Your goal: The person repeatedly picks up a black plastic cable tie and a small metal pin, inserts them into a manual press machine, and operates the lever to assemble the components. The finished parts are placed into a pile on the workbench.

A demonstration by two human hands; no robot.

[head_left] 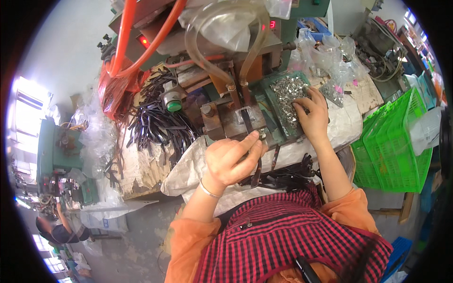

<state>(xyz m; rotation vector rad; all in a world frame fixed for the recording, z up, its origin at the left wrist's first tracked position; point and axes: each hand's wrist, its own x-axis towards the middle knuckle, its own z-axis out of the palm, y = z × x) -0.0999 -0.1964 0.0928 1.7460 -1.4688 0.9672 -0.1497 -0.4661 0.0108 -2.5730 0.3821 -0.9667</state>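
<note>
Black flat strap (247,121): on the brown-grey metal block (230,124), just ahead of the left hand; judged light, pliable, best held by its edges.
Left hand (230,161): fingers curled, index extended toward strap; grip cannot be told.
Right hand (314,114): narrow, at small shiny metal pieces (288,92) in the green rectangular tray (278,113); hold hidden.
Metal pieces: judged hard, slippery; fingertip pinch advised.
</note>
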